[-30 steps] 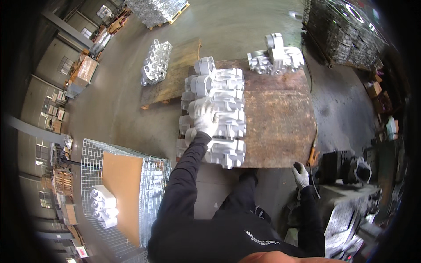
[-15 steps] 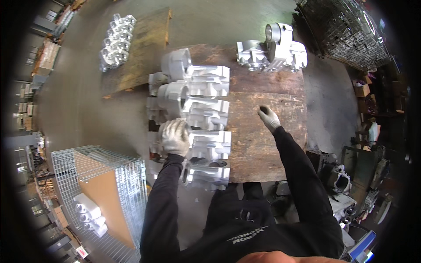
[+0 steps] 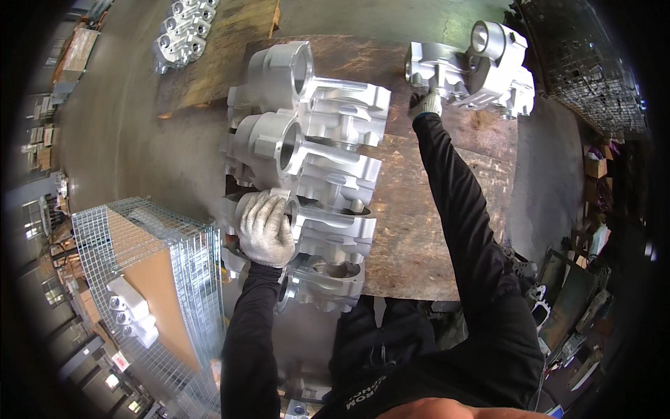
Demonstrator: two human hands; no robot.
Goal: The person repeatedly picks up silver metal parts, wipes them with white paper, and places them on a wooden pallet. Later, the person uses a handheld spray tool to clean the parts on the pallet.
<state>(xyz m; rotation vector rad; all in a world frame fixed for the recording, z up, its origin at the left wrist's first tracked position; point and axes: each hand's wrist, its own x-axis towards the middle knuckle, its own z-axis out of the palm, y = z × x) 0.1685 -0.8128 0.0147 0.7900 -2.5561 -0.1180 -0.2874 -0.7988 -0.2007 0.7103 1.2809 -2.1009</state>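
Four-odd is avoided here: several silver metal castings with large round rings stand in a row on the wooden board (image 3: pixel 412 258). My left hand (image 3: pixel 267 229), in a pale glove, curls its fingers over the ring end of one casting (image 3: pixel 338 227). Beyond it stand two more ringed castings (image 3: pixel 342 171) (image 3: pixel 349 105), and a nearer casting (image 3: pixel 324 279) lies by the board's front edge. My right hand (image 3: pixel 427 105), gloved with dark finger parts, is stretched out to the near side of a far-right casting (image 3: pixel 492 66). Its fingers are partly hidden there, so their grip is unclear.
A wire mesh crate (image 3: pixel 192 272) with a cardboard panel stands at the left, with a white-grey casting (image 3: pixel 132 311) inside. Another group of castings (image 3: pixel 185 35) sits at the far left. A dark mesh cage (image 3: pixel 593 77) is at the far right, and machine parts (image 3: pixel 551 300) lie at the near right.
My right hand has reached forward to the far-right casting. My left hand stays on the same ring. The whole view has shifted, bringing the castings larger.
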